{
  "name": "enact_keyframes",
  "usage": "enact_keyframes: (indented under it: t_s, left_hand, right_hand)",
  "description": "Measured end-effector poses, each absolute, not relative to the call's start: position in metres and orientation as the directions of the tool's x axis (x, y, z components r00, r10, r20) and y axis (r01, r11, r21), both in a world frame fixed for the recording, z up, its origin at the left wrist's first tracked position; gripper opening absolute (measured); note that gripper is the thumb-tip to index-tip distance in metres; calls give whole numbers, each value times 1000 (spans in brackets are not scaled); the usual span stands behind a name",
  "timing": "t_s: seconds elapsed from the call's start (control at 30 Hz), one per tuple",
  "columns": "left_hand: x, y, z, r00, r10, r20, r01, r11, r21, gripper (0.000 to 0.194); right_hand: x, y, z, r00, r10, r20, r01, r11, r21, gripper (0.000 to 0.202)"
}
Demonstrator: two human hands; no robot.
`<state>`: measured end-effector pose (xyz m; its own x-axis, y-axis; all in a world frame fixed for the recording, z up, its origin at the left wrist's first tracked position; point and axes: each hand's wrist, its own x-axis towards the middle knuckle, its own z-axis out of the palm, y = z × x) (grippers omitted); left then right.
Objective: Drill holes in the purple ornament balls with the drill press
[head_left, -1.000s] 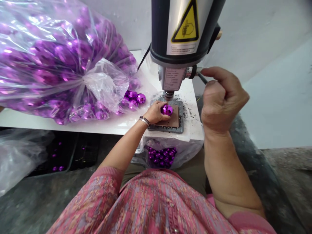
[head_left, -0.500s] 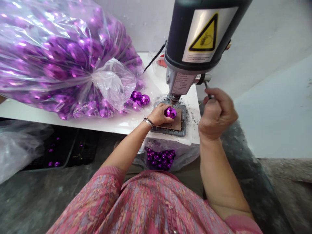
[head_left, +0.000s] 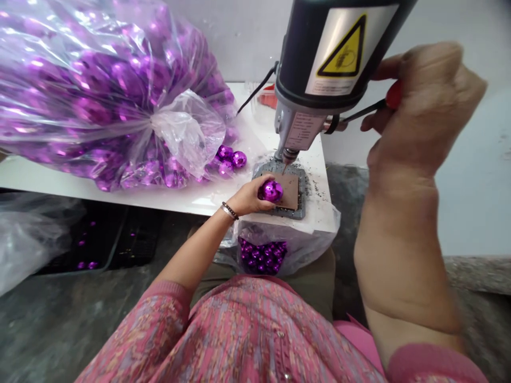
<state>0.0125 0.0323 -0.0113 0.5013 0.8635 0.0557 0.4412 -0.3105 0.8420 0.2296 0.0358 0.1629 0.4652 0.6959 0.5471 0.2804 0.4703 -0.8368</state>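
One lever [head_left: 365, 110] raised, one ball [head_left: 271, 191] withdrawn

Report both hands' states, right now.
Left hand: closed, holding a purple mirror-faceted ball.
Right hand: closed, holding the red-knobbed drill-press lever.

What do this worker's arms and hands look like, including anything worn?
The left hand and right hand are ungloved. Only the left arm shows bracelets, dark and pale. The left sleeve is pink with mauve and orange streaks; both sleeves end in pink cuffs.
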Motion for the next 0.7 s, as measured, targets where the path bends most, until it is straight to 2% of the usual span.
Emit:
enact_keyframes:
  t_s: [0.2,0.37,0.57,0.7]
  left_hand:
    - [-6,-4,-14,498,866,41,323,-229,918,79]
    - [-9,-28,-15,532,846,-31,28,19,999,82]
    - [-17,-55,-22,439,896,-66,-204,170,964,81]
    - [-24,-68,-33,486,850,-204,-370,411,833,79]
  right_hand:
    - [225,34,161,488,694,529,262,462,-847,32]
    - [227,36,159,483,704,520,281,438,-854,27]
    - [234,37,153,496,705,507,243,447,-861,23]
    - [235,31,148,518,684,514,239,462,-854,25]
